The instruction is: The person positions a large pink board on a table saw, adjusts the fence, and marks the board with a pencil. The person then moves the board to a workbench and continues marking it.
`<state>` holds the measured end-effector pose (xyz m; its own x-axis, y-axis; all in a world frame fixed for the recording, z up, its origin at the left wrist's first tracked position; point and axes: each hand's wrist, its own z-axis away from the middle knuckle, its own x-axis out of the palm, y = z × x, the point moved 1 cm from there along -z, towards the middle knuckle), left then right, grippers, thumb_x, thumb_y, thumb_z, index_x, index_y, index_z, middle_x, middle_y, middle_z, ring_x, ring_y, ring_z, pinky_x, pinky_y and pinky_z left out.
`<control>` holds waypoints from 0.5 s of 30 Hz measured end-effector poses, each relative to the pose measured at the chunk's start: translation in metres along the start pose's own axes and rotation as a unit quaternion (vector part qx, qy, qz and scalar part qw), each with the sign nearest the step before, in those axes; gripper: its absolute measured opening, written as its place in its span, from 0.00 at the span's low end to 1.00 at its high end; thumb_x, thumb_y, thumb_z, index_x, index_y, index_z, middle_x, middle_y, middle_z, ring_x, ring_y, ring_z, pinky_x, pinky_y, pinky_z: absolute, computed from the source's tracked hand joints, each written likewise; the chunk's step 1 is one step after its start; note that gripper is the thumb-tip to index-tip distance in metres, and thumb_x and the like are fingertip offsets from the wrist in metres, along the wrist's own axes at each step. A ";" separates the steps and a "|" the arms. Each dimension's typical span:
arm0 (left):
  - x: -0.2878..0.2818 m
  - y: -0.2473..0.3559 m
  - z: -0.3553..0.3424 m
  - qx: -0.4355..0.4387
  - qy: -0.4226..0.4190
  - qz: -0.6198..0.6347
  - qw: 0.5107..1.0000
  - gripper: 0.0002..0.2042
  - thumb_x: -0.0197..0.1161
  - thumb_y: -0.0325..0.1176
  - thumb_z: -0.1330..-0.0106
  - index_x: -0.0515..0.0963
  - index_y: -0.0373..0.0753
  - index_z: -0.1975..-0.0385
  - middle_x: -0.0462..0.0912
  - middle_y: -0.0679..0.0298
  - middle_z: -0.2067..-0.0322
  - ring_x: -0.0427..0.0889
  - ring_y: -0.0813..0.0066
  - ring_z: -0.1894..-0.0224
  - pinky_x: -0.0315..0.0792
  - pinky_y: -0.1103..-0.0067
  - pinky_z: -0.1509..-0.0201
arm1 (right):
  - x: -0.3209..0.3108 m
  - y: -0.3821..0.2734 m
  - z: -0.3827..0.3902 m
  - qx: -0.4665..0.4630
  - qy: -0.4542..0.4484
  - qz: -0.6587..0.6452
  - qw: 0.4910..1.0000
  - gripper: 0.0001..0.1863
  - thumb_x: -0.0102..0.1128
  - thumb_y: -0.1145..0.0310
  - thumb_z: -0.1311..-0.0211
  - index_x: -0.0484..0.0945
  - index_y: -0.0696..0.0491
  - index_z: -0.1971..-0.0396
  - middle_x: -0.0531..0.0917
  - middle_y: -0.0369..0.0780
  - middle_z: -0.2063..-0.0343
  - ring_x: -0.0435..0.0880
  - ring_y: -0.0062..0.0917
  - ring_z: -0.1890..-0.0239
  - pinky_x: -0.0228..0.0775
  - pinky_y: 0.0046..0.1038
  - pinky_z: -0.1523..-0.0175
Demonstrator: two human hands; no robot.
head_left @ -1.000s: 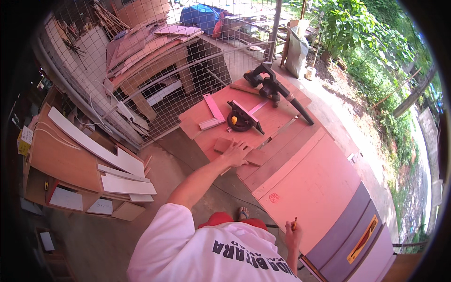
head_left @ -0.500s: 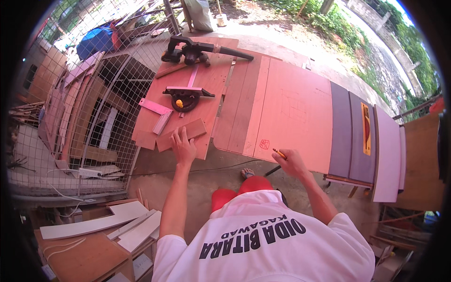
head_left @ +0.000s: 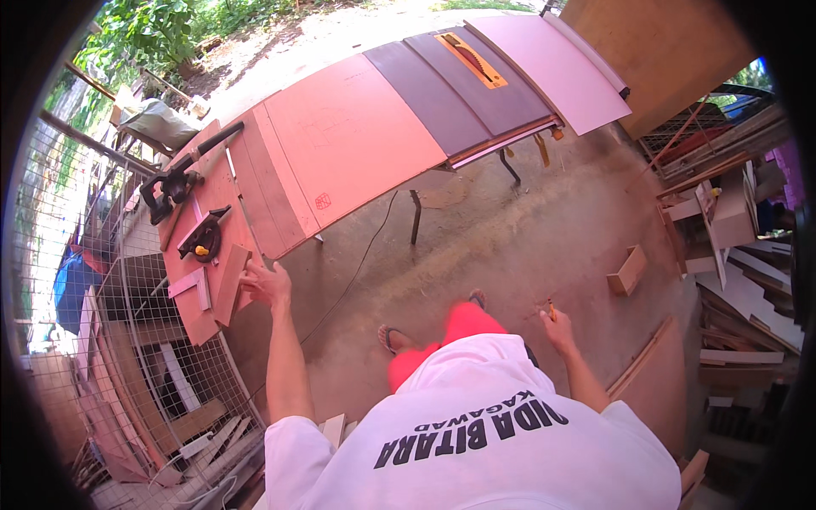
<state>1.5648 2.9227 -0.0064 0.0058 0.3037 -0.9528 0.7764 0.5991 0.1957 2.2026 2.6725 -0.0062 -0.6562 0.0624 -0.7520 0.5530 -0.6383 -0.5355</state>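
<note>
My left hand (head_left: 267, 284) is at the near edge of the worktable's left end, with its fingers apart. Its fingertips reach the side of a wooden block (head_left: 229, 287); whether they press on it I cannot tell. An L-shaped square (head_left: 201, 287) lies just left of the block. Beyond these sit a black mitre gauge (head_left: 202, 240) with a yellow knob and a black power tool (head_left: 173, 189) with a long nozzle. Away from the table, over the floor to the right, my right hand (head_left: 557, 327) grips a yellow-orange pencil (head_left: 552, 310).
The long worktable (head_left: 357, 144) runs toward the far right; a yellow plate (head_left: 470, 59) with a toothed blade is set in its dark part. A wire mesh fence (head_left: 140, 340) stands at left. A wooden box (head_left: 627, 270) sits on the floor, and offcuts (head_left: 748, 297) are piled at right.
My view has swung to the right. My right hand has moved off the table's front edge with the pencil. My left hand has slid from the block's top to its side.
</note>
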 end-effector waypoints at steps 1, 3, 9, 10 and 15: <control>-0.002 0.027 0.027 0.024 -0.009 0.016 1.000 0.33 0.71 0.43 0.41 0.64 0.39 0.39 0.60 0.44 0.40 0.63 0.43 0.39 0.68 0.50 0.45 | -0.002 0.047 0.001 0.037 0.009 -0.022 0.999 0.22 0.62 0.59 0.32 0.72 0.57 0.82 0.73 0.35 0.85 0.69 0.20 0.79 0.61 0.34 0.73; 0.005 0.067 0.086 0.066 -0.028 0.046 0.996 0.32 0.71 0.42 0.43 0.65 0.40 0.40 0.58 0.44 0.40 0.61 0.45 0.38 0.67 0.51 0.43 | -0.006 0.111 0.010 0.107 -0.021 -0.059 0.992 0.19 0.62 0.60 0.32 0.76 0.57 0.80 0.74 0.34 0.84 0.71 0.21 0.79 0.62 0.33 0.72; 0.042 0.194 0.329 0.217 -0.302 0.007 0.928 0.29 0.72 0.44 0.45 0.72 0.44 0.42 0.56 0.45 0.38 0.57 0.45 0.36 0.60 0.50 0.37 | -0.040 0.296 0.037 0.207 -0.060 -0.162 0.963 0.12 0.63 0.62 0.36 0.85 0.56 0.70 0.75 0.34 0.84 0.73 0.18 0.82 0.61 0.29 0.78; 0.044 0.209 0.357 0.240 -0.354 -0.031 0.903 0.29 0.72 0.45 0.45 0.74 0.44 0.43 0.56 0.45 0.38 0.57 0.45 0.35 0.60 0.51 0.36 | -0.052 0.323 0.050 0.240 -0.050 -0.203 0.948 0.13 0.63 0.62 0.36 0.86 0.56 0.69 0.75 0.34 0.83 0.74 0.18 0.82 0.62 0.28 0.78; 0.027 0.320 0.414 0.263 -0.475 -0.041 0.838 0.25 0.72 0.47 0.44 0.79 0.43 0.47 0.59 0.47 0.38 0.58 0.46 0.35 0.61 0.53 0.34 | -0.156 0.389 0.095 0.402 -0.066 -0.242 0.881 0.15 0.58 0.61 0.34 0.86 0.57 0.65 0.78 0.35 0.80 0.76 0.23 0.79 0.66 0.31 0.74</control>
<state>2.0745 2.8159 -0.0654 0.2436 -0.6007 -0.7614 0.9681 0.1031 0.2284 2.4711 2.3418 -0.0608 -0.7981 0.4213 -0.4307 -0.3157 -0.9013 -0.2967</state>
